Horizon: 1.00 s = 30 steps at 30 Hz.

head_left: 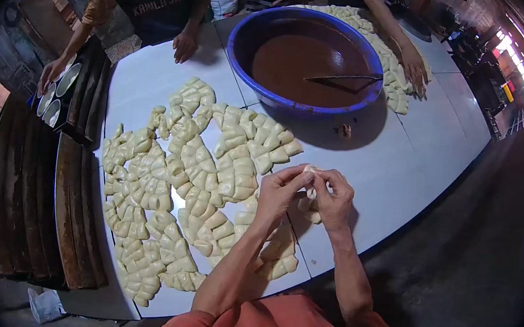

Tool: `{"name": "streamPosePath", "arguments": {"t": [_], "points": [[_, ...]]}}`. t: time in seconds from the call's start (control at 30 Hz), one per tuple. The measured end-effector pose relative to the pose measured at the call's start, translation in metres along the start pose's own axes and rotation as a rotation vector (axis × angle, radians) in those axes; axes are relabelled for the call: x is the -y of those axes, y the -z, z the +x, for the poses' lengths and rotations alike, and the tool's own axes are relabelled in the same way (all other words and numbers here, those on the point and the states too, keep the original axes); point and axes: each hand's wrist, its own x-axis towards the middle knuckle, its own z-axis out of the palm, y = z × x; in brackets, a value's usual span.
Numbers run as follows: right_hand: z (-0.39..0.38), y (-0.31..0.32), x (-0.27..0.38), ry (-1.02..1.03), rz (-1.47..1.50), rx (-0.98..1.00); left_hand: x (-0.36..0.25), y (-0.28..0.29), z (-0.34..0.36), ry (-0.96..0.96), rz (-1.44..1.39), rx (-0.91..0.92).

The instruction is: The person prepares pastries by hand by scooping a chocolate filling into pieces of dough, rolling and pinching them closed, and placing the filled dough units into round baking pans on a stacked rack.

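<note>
My left hand (pixel 279 191) and my right hand (pixel 334 201) meet above the white tiled table (pixel 407 193), both pinching a small piece of pale dough (pixel 310 171) between fingers and thumbs. A little more dough lies beneath them, partly hidden by my hands. To their left, many soft, pale, glossy dough pieces (pixel 200 166) are spread in patches, packed side by side. Beyond my hands stands a wide blue basin (pixel 241 64) of brown liquid, with a dark stick resting in it.
A co-worker (pixel 151 2) at the back left reaches toward round metal tins (pixel 68 80); another's hand (pixel 415 71) lies on dough at the back right. Long dark pans (pixel 26 195) are stacked along the left edge. A white plastic bag (pixel 45 303) is at lower left.
</note>
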Motion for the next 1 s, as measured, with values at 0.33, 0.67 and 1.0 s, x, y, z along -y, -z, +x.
{"name": "streamPosePath", "arguments": {"t": [0.33,0.67,1.0], "points": [[-0.02,0.013,0.001,-0.162,0.513,0.211,-0.013,0.007,-0.005,0.127,0.075,0.09],[-0.017,-0.017,-0.003,0.067,0.253,-0.269,0.01,-0.002,-0.017,-0.108,0.096,0.142],[-0.015,0.036,0.011,0.056,0.043,0.091,0.005,-0.006,0.001,0.005,0.417,0.118]]}}
